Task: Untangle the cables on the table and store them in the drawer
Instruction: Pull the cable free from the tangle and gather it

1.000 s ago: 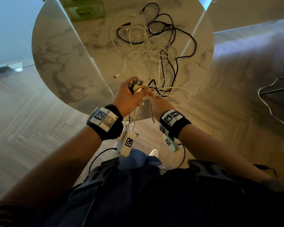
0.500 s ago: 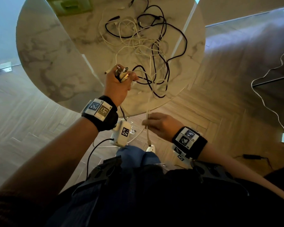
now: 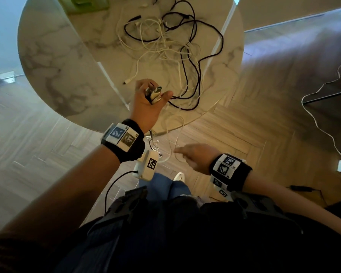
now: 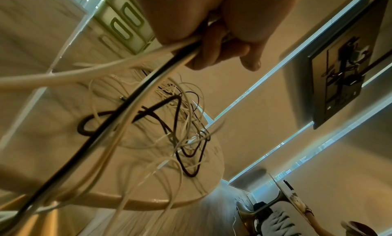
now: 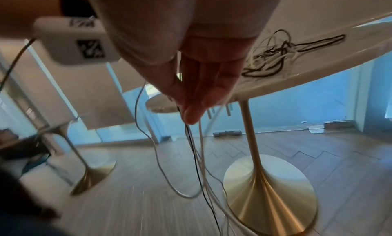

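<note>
Seen from above, a person stands at the near edge of a round marble worktop (image 3: 53,62). A loose tangle of white and black cables (image 3: 171,42) sprawls across the middle of the worktop, and several strands trail off its near edge toward the wooden floor (image 3: 264,123).

The left hand (image 3: 149,104) is raised over the near edge of the worktop, its grip curled tightly around a bundle of cable plugs (image 3: 153,92); a metal USB end sticks out above the fingers. From the left wrist view, white and black cords run out from under that closed fist down to the heap.

The right hand (image 3: 195,155) is lower, below the worktop edge and over the floor. Its fingers (image 5: 203,95) lie straight and close together, pointing down, and thin white and black strands hang beside them; whether the grip pinches any strand cannot be told.

A green drawer unit (image 3: 87,3) sits at the far edge of the worktop, well apart from both hands.
</note>
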{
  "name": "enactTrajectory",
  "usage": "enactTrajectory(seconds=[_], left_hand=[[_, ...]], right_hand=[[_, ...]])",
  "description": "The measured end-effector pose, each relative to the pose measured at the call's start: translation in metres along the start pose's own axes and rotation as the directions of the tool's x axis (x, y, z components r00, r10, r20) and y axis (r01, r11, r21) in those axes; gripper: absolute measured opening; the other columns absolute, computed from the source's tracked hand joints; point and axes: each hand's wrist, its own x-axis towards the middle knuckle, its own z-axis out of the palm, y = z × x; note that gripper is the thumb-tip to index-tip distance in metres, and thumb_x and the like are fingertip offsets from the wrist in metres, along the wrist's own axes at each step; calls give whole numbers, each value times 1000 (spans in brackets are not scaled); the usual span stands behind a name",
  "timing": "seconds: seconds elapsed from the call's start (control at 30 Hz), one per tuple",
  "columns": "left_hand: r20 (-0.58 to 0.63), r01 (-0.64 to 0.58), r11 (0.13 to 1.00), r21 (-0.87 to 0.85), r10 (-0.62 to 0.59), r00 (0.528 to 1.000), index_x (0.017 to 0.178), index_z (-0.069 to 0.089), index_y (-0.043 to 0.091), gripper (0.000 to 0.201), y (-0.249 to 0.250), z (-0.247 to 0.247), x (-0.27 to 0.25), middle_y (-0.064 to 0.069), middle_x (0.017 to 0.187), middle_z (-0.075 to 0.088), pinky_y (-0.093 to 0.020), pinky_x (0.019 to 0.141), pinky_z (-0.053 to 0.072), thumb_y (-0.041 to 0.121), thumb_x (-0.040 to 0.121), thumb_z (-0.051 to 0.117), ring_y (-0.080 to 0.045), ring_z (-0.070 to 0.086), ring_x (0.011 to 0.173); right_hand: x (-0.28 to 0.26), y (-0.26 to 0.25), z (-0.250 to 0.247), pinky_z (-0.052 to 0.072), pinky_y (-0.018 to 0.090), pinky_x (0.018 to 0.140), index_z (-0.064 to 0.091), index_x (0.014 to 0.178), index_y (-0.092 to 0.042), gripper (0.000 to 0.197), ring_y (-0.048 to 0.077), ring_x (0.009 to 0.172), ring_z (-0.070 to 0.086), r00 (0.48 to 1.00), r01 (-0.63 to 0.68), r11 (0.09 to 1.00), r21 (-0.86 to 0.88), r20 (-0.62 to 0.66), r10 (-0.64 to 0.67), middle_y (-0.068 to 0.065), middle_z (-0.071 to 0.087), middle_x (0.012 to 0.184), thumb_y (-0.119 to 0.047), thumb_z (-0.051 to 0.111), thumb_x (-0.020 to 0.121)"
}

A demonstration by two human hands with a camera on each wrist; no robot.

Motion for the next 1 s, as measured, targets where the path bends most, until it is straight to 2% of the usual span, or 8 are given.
enactTrajectory(seconds=[0.13,0.23,0.33,0.4,0.53,0.8,0.9,1.0], left_hand=[[131,25,997,-80,-14,991,72,41,21,30,11,1,-20,-4,62,38,-27,51,33,25,81,70,-16,36,54],[179,48,989,-143,-22,984,72,43,16,28,21,4,-33,11,53,45,-17,51,38,6,86,64,-5,43,48],[205,70,974,-214,-25,978,70,42,15,27,34,10,-42,15,48,46,-15,51,39,6,83,64,2,43,44],[207,65,969,-237,-15,978,70,41,15,27,44,10,-44,15,45,41,-18,47,35,16,80,66,0,37,40],[248,15,939,-343,75,966,71,38,14,29,72,0,-40,13,47,33,-17,39,24,24,80,64,-6,27,37],[253,-52,901,-432,176,951,71,37,11,26,98,4,-54,9,50,32,-13,40,24,17,82,60,-5,25,37],[267,-66,899,-434,198,943,72,37,11,25,101,5,-51,7,51,32,-13,40,25,15,82,60,-5,26,37],[303,-18,932,-363,136,943,74,38,11,27,89,11,-51,-4,55,29,-15,41,26,17,82,63,-7,25,39]], right_hand=[[0,-7,-28,46,29,81,61,112,-10,23,15,88,55,939,93,983,160,-343,-33,5,61,104,-22,51,94],[0,-23,-49,45,12,73,57,116,-13,31,11,89,58,882,173,887,429,-469,54,0,61,106,-29,58,90],[2,-42,-59,49,26,85,52,120,-8,33,15,98,60,921,247,794,556,-390,-13,0,61,109,-22,57,90],[5,-45,-57,48,25,86,51,115,-11,22,11,93,60,928,307,751,585,-360,-98,-8,60,99,-16,53,93],[11,-34,-23,41,22,72,50,95,-18,10,11,78,53,969,234,869,436,-174,-174,-2,58,86,-13,41,97],[4,20,73,27,17,68,54,102,-6,13,26,94,53,990,-106,957,272,123,75,13,59,101,-14,46,96],[-1,35,76,35,26,95,48,126,-8,37,26,120,48,977,-176,973,151,151,153,11,53,129,-22,54,92],[-8,22,27,30,30,107,36,138,-19,47,14,129,40,988,-121,948,295,-61,145,1,42,142,-15,48,93]])
